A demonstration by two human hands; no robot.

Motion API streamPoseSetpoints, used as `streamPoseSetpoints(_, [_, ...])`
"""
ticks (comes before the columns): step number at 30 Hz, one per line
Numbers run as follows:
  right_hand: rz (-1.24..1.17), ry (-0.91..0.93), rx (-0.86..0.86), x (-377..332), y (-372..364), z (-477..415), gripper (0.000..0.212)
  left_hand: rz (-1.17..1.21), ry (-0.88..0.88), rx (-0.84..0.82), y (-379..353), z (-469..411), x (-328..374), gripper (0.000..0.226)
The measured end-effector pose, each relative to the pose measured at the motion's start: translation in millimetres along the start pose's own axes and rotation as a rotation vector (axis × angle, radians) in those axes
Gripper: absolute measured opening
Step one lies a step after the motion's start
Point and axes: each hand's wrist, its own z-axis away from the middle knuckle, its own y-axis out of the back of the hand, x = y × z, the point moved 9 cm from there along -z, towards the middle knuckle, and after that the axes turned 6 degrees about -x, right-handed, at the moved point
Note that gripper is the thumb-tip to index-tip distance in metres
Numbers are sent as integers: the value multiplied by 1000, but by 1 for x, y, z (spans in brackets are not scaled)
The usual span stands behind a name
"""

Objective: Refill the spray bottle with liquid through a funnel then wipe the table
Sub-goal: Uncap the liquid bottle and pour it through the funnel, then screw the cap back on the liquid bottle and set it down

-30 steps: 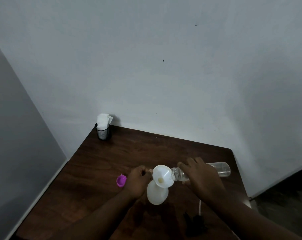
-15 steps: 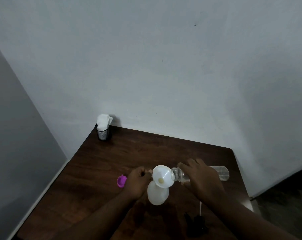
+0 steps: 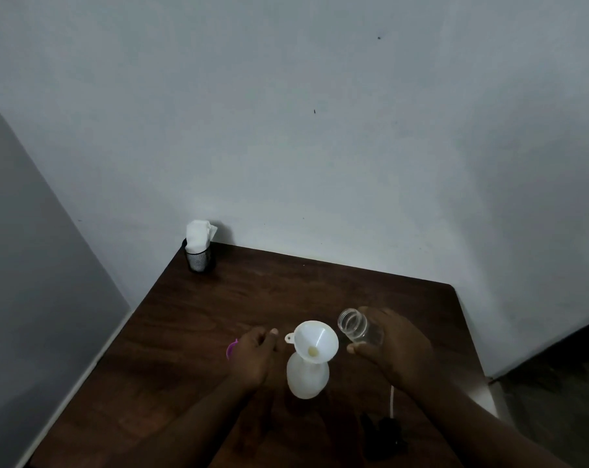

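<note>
Clear bottle [image 3: 357,327] gripped by right hand [image 3: 398,346], left hand [image 3: 256,358] beside funnel [image 3: 316,339] — grip unclear, purple cap [image 3: 231,349] half hidden

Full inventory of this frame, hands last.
table: 1, dark brown, room corner
spray bottle: 1, white, upright on table
funnel: 1, white, in spray bottle's neck
clear bottle: 1, transparent, held right of funnel
cap: 1, purple, on table, partly behind left hand
mesh cup: 1, black, table's far left corner
tissue: count unclear, white, in mesh cup
spray head: 1, black, white tube, near table edge
left hand: 1, beside spray bottle, contact unclear
right hand: 1, grips clear bottle
</note>
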Motion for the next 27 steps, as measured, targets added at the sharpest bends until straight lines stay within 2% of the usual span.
streamPoseSetpoints(4, [-160,-37,48,3,1,1,73,-313,-36,34,15,-20,-21,5])
streamPoseSetpoints(5, [-199,-51,60,4,1,1,71,-435,-59,21,16,-25,-26,7])
streamPoseSetpoints(7, [-245,-79,70,5,2,0,68,-693,-26,-81,10,-34,-44,42])
streamPoseSetpoints(9, [-277,-86,73,8,0,-3,67,-834,67,-220,4,-38,-61,66])
streamPoseSetpoints(12, [-328,-106,84,13,-1,-11,69,-975,98,-406,-7,-43,-74,78])
streamPoseSetpoints(14, [-359,-110,92,13,-1,-14,66,-1059,98,-442,-9,-47,-80,77])
streamPoseSetpoints(22, [-402,-142,96,19,-4,-24,69,-1153,-57,-406,-15,-64,-83,42])
streamPoseSetpoints(27, [-402,-130,99,19,-1,-29,71,-980,-211,-234,-2,-72,-45,24])
